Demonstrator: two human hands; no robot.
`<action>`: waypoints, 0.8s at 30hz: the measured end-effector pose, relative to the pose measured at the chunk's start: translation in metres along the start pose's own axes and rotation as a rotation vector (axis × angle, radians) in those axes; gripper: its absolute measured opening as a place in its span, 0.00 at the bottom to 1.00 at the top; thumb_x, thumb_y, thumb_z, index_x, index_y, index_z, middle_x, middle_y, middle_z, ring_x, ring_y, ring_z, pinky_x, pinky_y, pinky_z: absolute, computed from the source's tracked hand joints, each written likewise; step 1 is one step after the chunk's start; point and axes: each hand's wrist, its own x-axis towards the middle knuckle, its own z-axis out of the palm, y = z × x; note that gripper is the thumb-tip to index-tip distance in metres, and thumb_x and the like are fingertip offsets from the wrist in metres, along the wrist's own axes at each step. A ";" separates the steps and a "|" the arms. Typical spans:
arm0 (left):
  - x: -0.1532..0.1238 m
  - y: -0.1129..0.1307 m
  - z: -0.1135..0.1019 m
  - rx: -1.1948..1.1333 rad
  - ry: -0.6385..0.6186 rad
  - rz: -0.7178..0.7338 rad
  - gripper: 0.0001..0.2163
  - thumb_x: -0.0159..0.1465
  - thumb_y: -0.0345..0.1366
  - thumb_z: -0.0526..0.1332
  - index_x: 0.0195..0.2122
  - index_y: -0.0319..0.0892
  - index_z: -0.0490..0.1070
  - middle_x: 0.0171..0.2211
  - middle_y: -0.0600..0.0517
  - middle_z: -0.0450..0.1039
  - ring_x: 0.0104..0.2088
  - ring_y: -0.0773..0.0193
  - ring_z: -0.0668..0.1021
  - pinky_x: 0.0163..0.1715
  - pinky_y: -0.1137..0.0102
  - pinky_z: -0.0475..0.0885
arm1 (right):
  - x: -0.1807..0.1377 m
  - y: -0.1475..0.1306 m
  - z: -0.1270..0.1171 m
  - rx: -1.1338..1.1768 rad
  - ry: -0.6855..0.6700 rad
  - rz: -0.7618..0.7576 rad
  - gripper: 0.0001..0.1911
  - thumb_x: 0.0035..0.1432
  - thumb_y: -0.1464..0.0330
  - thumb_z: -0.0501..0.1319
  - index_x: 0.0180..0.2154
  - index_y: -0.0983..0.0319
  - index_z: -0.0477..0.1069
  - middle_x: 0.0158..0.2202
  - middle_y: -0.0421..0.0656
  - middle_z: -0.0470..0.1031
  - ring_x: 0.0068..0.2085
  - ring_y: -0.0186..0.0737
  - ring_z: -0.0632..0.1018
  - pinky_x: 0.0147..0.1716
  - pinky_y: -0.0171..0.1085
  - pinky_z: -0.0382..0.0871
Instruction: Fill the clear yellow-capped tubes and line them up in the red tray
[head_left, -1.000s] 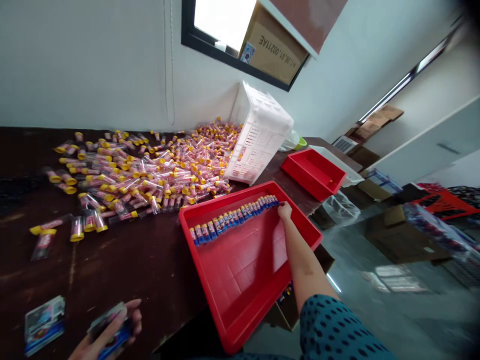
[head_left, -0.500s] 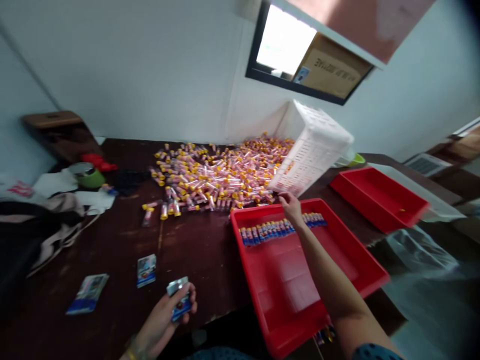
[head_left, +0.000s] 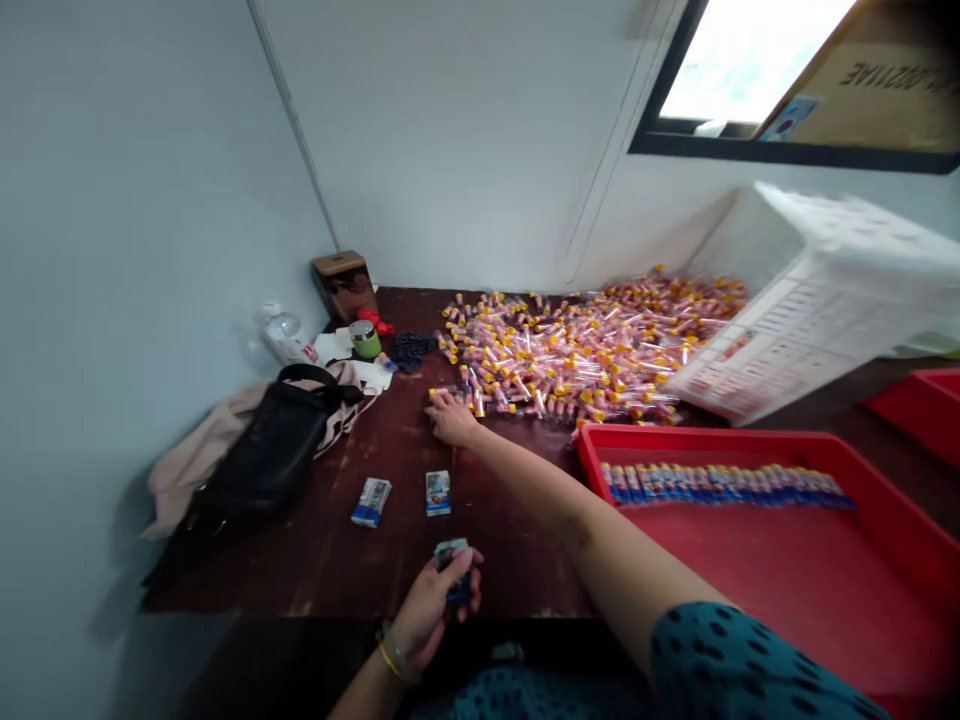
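My left hand [head_left: 441, 600] is closed around a small stack of blue-and-silver printed packets [head_left: 451, 548], low in front of me at the table's edge. Reaching forward, my right hand [head_left: 452, 418] has its fingers curled down over a yellow-capped tube [head_left: 435, 394] at the left end of a heap of pink tubes [head_left: 555, 350]; the fingers partly hide it. Two more packet stacks, a left one [head_left: 371, 502] and a right one [head_left: 437, 493], lie on the dark table between my hands. A row of filled blue packets [head_left: 720, 484] lies along the far side of a red tray [head_left: 750, 580].
A white perforated basket [head_left: 817, 300] stands tilted at the heap's right. Another red tray [head_left: 919, 405] is at the far right. On the left are a black bag [head_left: 262, 450], a plastic bottle [head_left: 289, 335], a green jar [head_left: 365, 340] and a brown box [head_left: 345, 285].
My right hand has moved left from above the red tray to the left end of the tube heap. My left hand still holds the packets. The view has turned left.
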 end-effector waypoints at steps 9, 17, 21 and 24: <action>-0.011 -0.006 -0.047 -0.081 0.075 0.015 0.20 0.54 0.51 0.69 0.36 0.38 0.73 0.24 0.54 0.70 0.22 0.70 0.72 0.19 0.75 0.57 | -0.006 0.013 0.005 -0.020 -0.009 0.097 0.14 0.66 0.61 0.55 0.43 0.65 0.71 0.40 0.48 0.73 0.40 0.41 0.72 0.45 0.38 0.64; -0.019 0.002 -0.038 -0.135 0.070 0.033 0.20 0.53 0.50 0.70 0.36 0.38 0.74 0.24 0.54 0.71 0.22 0.68 0.73 0.20 0.74 0.60 | 0.054 0.001 -0.013 0.078 -0.065 0.249 0.10 0.55 0.71 0.65 0.40 0.66 0.73 0.44 0.52 0.74 0.40 0.41 0.76 0.39 0.35 0.66; -0.019 0.002 -0.048 -0.184 0.107 0.042 0.18 0.52 0.47 0.72 0.37 0.38 0.76 0.27 0.52 0.74 0.27 0.67 0.75 0.25 0.74 0.66 | 0.014 -0.012 -0.025 0.195 -0.085 0.249 0.06 0.55 0.76 0.60 0.37 0.66 0.72 0.40 0.50 0.76 0.39 0.40 0.76 0.38 0.34 0.66; -0.013 0.003 -0.053 -0.212 0.152 0.072 0.18 0.52 0.44 0.72 0.38 0.39 0.76 0.33 0.49 0.77 0.30 0.66 0.77 0.30 0.72 0.70 | -0.045 -0.027 -0.040 0.333 -0.123 0.246 0.09 0.62 0.70 0.54 0.41 0.65 0.71 0.34 0.44 0.76 0.31 0.34 0.74 0.32 0.32 0.67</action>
